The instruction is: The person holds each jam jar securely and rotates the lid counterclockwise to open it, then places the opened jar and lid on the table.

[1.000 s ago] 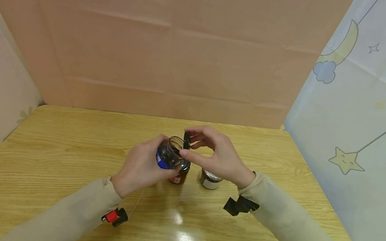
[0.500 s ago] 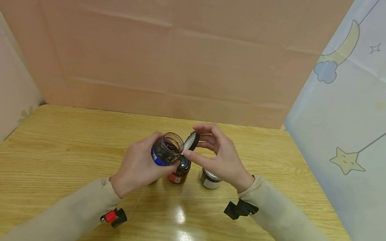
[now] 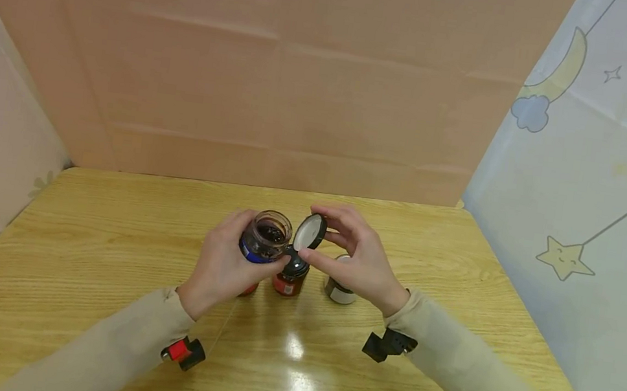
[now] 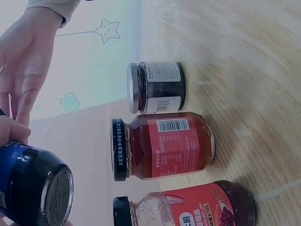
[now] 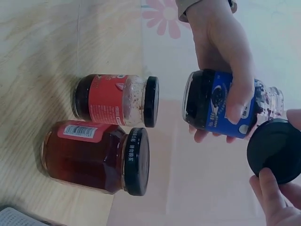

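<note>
Above the table (image 3: pixel 138 233), our right hand (image 3: pixel 363 257) pinches the lid (image 3: pixel 309 231), left hand (image 3: pixel 225 263) grips the open jar (image 3: pixel 264 239). We should avoid tilting.

1. My head view looks forward and down over the table (image 3: pixel 109 229).
2. My left-wrist view: close, sideways, facing the star (image 4: pixel 108 32).
3. My right-wrist view: likewise, facing the flower (image 5: pixel 168 14).
4. All share the blue jar (image 5: pixel 217 107); both wrists, perhaps, the small jar (image 4: pixel 162 88).

We now see the lid (image 3: pixel 311 232) turned in the right hand (image 3: pixel 357 256): a second ago it showed edge-on at the jar's (image 3: pixel 259 241) mouth, while now its white inside shows. The left hand (image 3: pixel 228 266) has drawn the jar leftward.
</note>
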Available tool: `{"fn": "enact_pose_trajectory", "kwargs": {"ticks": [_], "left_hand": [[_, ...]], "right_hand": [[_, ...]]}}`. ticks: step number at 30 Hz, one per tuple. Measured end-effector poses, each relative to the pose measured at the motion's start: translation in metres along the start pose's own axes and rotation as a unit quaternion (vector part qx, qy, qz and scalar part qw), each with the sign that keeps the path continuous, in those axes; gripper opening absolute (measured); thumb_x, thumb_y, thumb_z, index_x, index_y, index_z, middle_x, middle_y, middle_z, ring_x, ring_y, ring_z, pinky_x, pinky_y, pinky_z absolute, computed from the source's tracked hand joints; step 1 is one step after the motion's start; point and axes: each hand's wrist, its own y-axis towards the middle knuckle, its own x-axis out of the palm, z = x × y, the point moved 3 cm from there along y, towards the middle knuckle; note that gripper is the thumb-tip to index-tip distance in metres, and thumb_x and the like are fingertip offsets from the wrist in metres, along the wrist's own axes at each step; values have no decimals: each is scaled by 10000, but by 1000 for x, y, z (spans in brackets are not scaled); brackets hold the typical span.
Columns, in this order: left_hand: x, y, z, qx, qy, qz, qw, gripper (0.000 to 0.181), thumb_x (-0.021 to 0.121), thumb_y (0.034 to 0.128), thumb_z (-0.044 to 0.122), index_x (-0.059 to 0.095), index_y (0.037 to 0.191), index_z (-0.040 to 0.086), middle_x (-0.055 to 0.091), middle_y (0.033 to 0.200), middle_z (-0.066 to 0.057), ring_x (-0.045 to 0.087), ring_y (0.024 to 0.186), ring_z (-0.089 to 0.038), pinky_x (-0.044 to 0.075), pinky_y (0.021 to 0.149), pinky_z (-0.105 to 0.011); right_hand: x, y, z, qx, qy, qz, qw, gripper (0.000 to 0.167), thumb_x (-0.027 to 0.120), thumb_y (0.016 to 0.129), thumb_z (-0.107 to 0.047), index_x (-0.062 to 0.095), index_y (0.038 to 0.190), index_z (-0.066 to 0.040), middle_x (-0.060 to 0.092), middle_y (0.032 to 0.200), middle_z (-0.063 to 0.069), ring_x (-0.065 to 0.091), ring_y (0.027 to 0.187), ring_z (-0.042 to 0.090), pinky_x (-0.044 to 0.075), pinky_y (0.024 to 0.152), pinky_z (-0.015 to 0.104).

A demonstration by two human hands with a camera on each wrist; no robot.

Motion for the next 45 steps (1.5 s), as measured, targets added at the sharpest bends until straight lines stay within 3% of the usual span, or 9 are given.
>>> {"fn": "enact_pose_trajectory", "kwargs": {"ticks": [10,16,20,25,45], "left_hand": [[-3,0,-1,-149,-120,65,9998,584,870,682,237,613,1176,63,662,1078,-83,641,998,-234,530,848,-414],[-5,-2,-3,-174,116,115,9997,591,875,674,263,619,1171,72,679,1060,-70,653,974,-227,532,827,-409],[-7,-3,-3,-221,207,109,9995,585,873,675,281,622,1164,81,688,1052,-60,658,966,-220,534,818,-413],[-9,-4,-5,-389,19,35,9992,578,882,667,265,624,1155,93,684,1046,-44,659,957,-194,540,813,-392],[-25,-11,-11,-502,-59,134,9986,591,887,660,255,624,1165,95,701,1035,-40,664,955,-190,532,812,-399]], "right_hand": [[1,-4,2,-157,-171,-55,9997,583,763,779,2,536,1315,-26,552,1295,124,557,1129,203,494,950,278],[1,-5,6,-293,-190,-115,9993,595,765,780,-3,523,1323,-15,552,1293,125,557,1113,175,485,942,265],[1,-7,10,-146,36,-158,9998,605,759,779,18,507,1329,-2,533,1312,139,562,1120,167,481,964,264],[2,-9,13,102,281,-249,9992,612,756,779,28,499,1333,-11,511,1338,156,564,1146,198,490,965,289],[2,-12,19,543,181,-210,9981,625,779,777,-33,520,1346,-66,557,1247,115,631,1096,216,521,914,297]]}}
